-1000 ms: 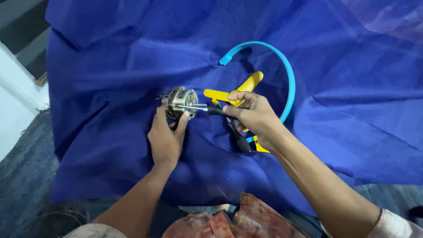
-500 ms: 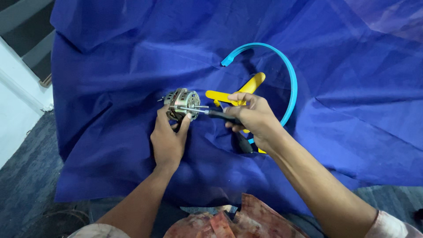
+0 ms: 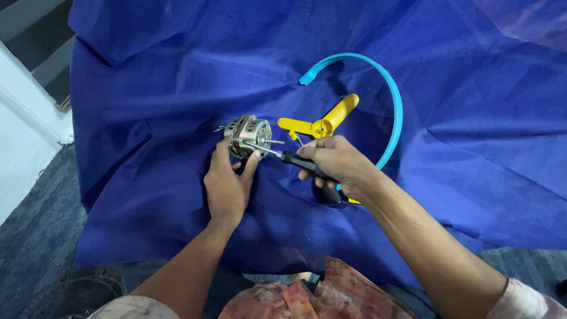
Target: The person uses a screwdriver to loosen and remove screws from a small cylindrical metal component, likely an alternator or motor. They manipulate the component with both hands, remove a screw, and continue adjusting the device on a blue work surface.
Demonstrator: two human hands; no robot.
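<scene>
— Small electric motor (image 3: pixel 248 136): metal, silver and copper, resting on the blue cloth (image 3: pixel 147 195), roughly at its middle.
— And held how?
— Gripped from below by the left hand (image 3: pixel 227 186), fingers (image 3: pixel 251 165) curled up against its near side, thumb on its left side.
— Right of the motor?
— Right hand (image 3: pixel 339 165), fingers wrapped shut around the black handle of a screwdriver (image 3: pixel 283 155); thin metal shaft slanting left, tip touching the motor's top face.
— Beyond that?
— Yellow fan blade (image 3: pixel 325 124) just right of the motor, lying flat, partly behind the right hand. Light blue plastic hoop (image 3: pixel 396 100) arching around the blade, further right of the motor, open end toward the top.
— Near side of the motor?
— Reddish patterned fabric (image 3: pixel 307 295) at the lower edge, well below the motor, between both forearms.
</scene>
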